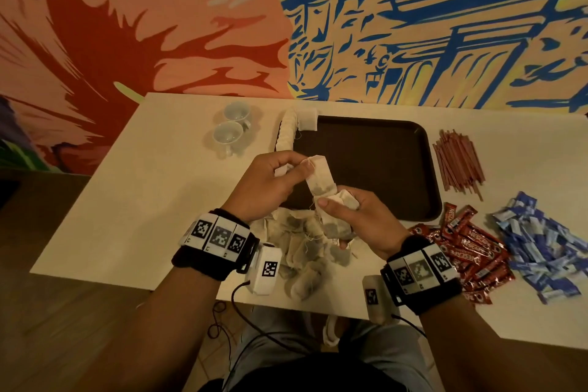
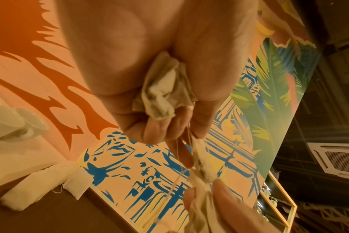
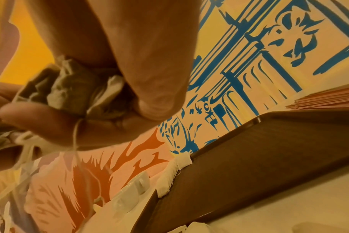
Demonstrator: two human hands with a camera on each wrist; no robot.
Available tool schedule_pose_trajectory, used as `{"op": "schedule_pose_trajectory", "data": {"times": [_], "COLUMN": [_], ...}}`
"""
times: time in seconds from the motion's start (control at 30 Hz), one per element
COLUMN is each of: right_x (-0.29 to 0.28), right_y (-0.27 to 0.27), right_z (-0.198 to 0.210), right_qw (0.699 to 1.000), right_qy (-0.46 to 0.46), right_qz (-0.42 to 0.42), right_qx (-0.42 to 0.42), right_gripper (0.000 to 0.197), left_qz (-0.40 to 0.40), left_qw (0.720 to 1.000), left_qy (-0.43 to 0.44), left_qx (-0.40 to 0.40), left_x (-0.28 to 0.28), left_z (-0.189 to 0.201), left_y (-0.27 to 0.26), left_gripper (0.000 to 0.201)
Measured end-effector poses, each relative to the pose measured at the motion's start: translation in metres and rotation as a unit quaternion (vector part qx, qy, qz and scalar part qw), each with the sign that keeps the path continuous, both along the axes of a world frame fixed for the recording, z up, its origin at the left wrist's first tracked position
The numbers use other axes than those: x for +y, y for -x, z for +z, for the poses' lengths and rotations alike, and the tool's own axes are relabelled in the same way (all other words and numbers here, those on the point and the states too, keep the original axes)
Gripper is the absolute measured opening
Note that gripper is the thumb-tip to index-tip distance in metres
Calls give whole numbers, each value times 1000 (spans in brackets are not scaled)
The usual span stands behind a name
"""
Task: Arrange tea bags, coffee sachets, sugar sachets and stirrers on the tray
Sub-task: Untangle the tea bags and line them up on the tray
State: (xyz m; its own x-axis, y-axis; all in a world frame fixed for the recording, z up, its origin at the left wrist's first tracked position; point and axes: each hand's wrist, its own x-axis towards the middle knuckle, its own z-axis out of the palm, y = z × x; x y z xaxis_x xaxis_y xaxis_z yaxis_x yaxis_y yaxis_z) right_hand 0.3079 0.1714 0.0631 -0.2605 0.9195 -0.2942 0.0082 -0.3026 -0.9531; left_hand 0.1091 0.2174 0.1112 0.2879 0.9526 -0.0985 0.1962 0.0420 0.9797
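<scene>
Table [image 1: 127,200]: tray [image 1: 381,169] holds tea bags [image 1: 288,127].

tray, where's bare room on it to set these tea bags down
Most of the tray floor is bare, from the row of tea bags along its left edge across to the rim by the stirrers. It is crowded at the near left corner, where both hands and the loose tea bag pile sit.

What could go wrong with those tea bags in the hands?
1. The strings look tangled between the left hand and right hand, so pulling might tear a tea bag.
2. The right hand grips a crumpled bunch; some may drop back onto the pile.
3. The tray holds only one row; tugging nearby could knock it.
</scene>
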Motion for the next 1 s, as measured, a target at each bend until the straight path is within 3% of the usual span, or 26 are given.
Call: {"op": "schedule_pose_trajectory", "data": {"times": [0.23, 0.43, 0.57, 0.7, 0.9, 1.0], "right_x": [5, 9, 11, 13, 17, 19], "right_y": [-4, -14, -21, -25, -25, -24], "right_z": [-9, -11, -12, -14, -15, -16], "right_qw": [999, 997, 996, 993, 986, 983], "right_qy": [31, 44, 52, 62, 62, 64], "right_qz": [-41, -64, -72, -99, -148, -158], "right_qx": [7, 10, -18, -30, -53, -70], "right_gripper": [39, 44, 37, 32, 31, 28], "left_qz": [28, 61, 66, 20, -20, -54], "left_qw": [1000, 996, 998, 999, 998, 993], "left_qy": [0, -55, -25, 12, 9, -20], "left_qx": [1, 29, 3, -28, 60, 107], "left_x": [4, 11, 12, 14, 20, 28], "left_z": [9, 13, 17, 24, 29, 28], "left_y": [6, 13, 17, 22, 33, 40], "left_gripper": [16, 13, 15, 18, 24, 11]}}
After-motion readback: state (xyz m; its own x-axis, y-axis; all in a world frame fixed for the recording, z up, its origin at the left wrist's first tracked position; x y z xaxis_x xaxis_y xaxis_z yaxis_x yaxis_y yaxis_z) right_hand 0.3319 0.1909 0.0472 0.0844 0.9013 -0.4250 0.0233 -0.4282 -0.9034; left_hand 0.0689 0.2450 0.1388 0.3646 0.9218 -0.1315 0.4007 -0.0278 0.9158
